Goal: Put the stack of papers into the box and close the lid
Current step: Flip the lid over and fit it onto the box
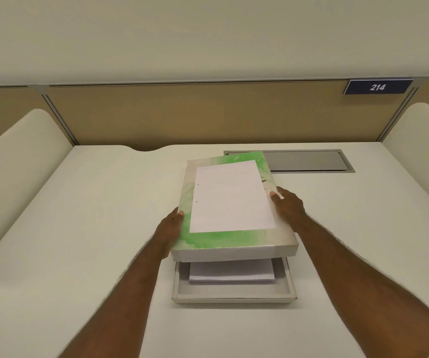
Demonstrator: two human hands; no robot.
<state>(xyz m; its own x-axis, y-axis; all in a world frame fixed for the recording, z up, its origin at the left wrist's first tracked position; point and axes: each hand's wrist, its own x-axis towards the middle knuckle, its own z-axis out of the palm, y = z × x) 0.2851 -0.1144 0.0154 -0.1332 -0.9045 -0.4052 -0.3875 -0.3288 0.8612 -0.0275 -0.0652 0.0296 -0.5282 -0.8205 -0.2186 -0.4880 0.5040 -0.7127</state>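
A shallow grey-white box (234, 297) lies on the desk in front of me. Inside it rests the stack of white papers (231, 273), only its near part visible. Above the box I hold the lid (208, 240), green and white with a white sheet printed or stuck on its top. The lid hovers over the box's far part, tilted, its near edge raised. My left hand (168, 231) grips the lid's left side, thumb on top. My right hand (287, 204) grips its right side.
The cream desk (92, 228) has a grey cable hatch (309, 161) set in it behind the lid. A tan partition (182, 115) with a blue "214" sign (377, 87) closes the back. Rounded side dividers (19, 161) stand left and right.
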